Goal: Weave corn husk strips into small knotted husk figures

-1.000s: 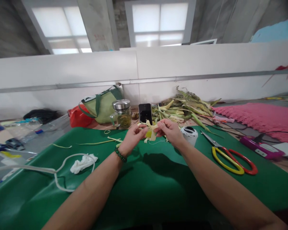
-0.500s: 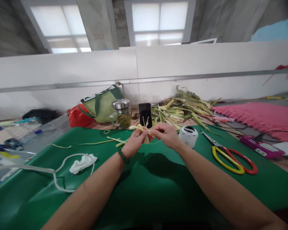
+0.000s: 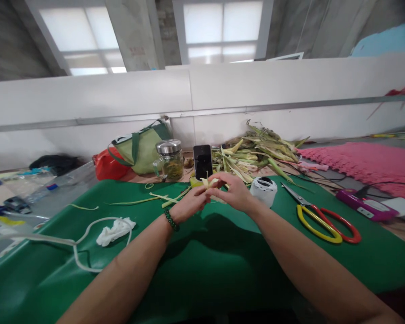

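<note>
Between my two hands is a small bundle of pale yellow corn husk (image 3: 209, 183), its strips sticking up above the fingers. My left hand (image 3: 193, 200), with a green bead bracelet (image 3: 171, 220) at the wrist, pinches the bundle from below and the left. From the right, my right hand (image 3: 232, 192) curls its fingers and thumb round the same husk. The fingers partly cover the bundle. Just behind the hands a dark phone (image 3: 202, 161) stands upright. A white spool (image 3: 263, 191) sits close to my right wrist.
Scissors (image 3: 319, 220) lie on the green mat (image 3: 222, 279) at right. Husks (image 3: 256, 150) are heaped at the back, beside a lidded glass jar (image 3: 170, 164) and a green bag (image 3: 141, 150). White tubing (image 3: 76, 252) and a crumpled tissue (image 3: 116, 231) lie left. Pink cloth (image 3: 364, 166) spreads at far right.
My right hand has moved left, over the husk, and closed round it against my left hand. The husk strip that stuck out to the left is now gathered upward between the fingers.
</note>
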`<state>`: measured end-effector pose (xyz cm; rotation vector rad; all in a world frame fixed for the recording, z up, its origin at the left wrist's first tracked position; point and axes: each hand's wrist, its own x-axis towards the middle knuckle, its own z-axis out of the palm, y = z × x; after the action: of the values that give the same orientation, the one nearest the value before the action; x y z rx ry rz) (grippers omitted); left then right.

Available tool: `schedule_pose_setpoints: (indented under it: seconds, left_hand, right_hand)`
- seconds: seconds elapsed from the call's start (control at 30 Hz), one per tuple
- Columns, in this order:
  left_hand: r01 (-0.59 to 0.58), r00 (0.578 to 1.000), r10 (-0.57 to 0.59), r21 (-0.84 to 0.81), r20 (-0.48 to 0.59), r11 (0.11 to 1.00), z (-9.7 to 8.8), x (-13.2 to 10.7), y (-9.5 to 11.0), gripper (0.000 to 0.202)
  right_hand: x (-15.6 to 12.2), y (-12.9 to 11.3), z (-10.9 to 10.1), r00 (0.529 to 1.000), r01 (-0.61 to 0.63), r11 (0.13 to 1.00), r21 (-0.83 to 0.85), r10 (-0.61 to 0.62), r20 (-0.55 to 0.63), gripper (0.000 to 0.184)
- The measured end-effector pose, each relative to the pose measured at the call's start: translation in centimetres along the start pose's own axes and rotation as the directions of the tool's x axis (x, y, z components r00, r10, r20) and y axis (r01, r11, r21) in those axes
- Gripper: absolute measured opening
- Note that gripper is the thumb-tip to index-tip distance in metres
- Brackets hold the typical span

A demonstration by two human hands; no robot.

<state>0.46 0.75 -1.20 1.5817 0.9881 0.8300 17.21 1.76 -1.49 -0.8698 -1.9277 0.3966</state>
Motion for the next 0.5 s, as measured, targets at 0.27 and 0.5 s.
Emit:
schedule_pose_setpoints:
  seconds: [0.27,0.5]
  left_hand:
    - [-0.041,0.997,0.04,0.004,0.071,0.999,0.5,-0.8,1.0,0.048]
    - [0.019,0.993,-0.005,-0.117,0.117,0.993,0.0,-0.6,0.8,0.043]
  right_hand:
    - [0.0,-0.2,-0.5,0.995,-0.082,0.976,0.201,0.09,-0.033,0.033]
    - [0.4,0.2,-1.8,0.967,-0.175,0.932,0.317,0.224,-0.123,0.034]
